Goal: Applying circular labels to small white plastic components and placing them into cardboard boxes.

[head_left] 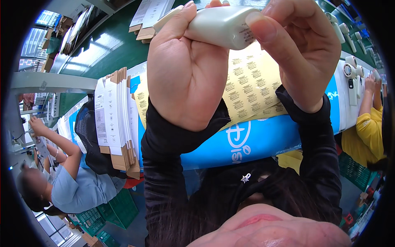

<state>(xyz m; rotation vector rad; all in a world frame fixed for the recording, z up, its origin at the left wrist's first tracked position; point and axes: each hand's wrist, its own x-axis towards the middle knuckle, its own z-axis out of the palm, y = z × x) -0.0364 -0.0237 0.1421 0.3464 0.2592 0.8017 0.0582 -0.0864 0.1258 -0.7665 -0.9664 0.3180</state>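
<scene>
High in the view, my left hand (185, 78) is wrapped around a glossy white handheld fan (220, 26), only part of which shows. Small dark print (247, 34) marks the fan's right end. At that end my right hand (302, 49) is closed, its thumb pressed against the casing beside the print. The right fingertips are partly hidden behind the thumb. Beneath both hands lie yellow sheets of printed stickers (249, 82), spread over a blue covering (210, 148) on the bench.
Flat white and brown cartons (111, 115) stand stacked at my left, beside a black mesh item (84, 127). More cartons (150, 18) lie on the green bench (105, 47). Several white fans (352, 74) are at the right. People in blue (84, 185) and yellow (362, 131) work either side.
</scene>
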